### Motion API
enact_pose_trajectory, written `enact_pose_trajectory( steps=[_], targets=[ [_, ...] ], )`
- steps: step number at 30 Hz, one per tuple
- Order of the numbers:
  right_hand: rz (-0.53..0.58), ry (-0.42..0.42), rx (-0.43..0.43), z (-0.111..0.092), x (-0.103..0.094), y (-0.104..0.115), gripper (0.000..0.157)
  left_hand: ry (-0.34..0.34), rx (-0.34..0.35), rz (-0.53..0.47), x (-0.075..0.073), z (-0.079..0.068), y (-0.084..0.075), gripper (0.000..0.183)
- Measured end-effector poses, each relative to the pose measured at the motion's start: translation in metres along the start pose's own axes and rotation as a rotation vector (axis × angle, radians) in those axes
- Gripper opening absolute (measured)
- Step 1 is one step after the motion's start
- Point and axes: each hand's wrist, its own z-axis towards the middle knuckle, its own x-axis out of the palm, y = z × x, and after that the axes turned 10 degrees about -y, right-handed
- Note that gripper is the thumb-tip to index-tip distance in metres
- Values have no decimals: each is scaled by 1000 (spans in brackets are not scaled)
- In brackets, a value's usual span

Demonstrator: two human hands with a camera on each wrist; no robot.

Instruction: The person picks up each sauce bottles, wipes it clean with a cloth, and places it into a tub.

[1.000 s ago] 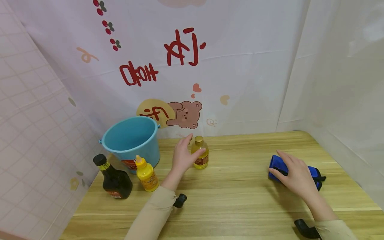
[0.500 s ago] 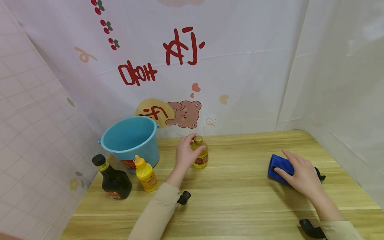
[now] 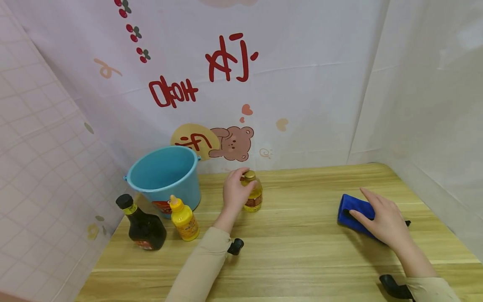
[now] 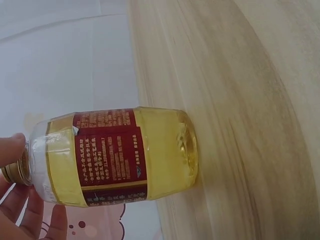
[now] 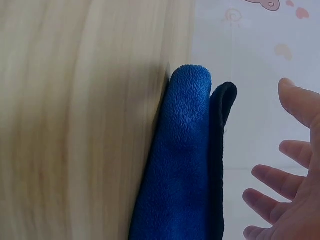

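Note:
In the head view, my left hand has its thumb and fingers around the gold cap and neck of an upright oil bottle. The left wrist view shows this bottle holding yellow oil behind a dark red label, its base on the table. My thumb lies against one side of the cap, with the other fingers on the opposite side. Over at the right, my right hand hovers above a folded blue cloth with a black edge. From the right wrist, its fingers look spread, apart from the cloth.
A light blue bucket stands at the back left. In front of it are a yellow squeeze bottle and a dark sauce bottle with a black cap. Printed curtains hang behind the wooden table.
My left hand has moved right and drawn its thumb and fingers in around the oil bottle's neck. The right hand has shifted a little right over the cloth.

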Motion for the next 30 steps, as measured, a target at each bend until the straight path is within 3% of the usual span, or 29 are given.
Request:
enact_pose_trajectory(
  steps=[6, 13, 22, 30],
  targets=[
    [12, -9, -7, 0, -1, -3, 75, -19, 17, -23, 3, -3, -3, 36],
    [2, -10, -4, -1, 0, -5, 75, 3, 92, -45, 5, -11, -9, 36],
    [-1, 4, -2, -1, 2, -7, 75, 46, 152, -111, 5, -21, -34, 37],
    [-8, 47, -94, 4, 7, -11, 74, 93, 199, -111, 8, -31, -43, 36]
  ],
)
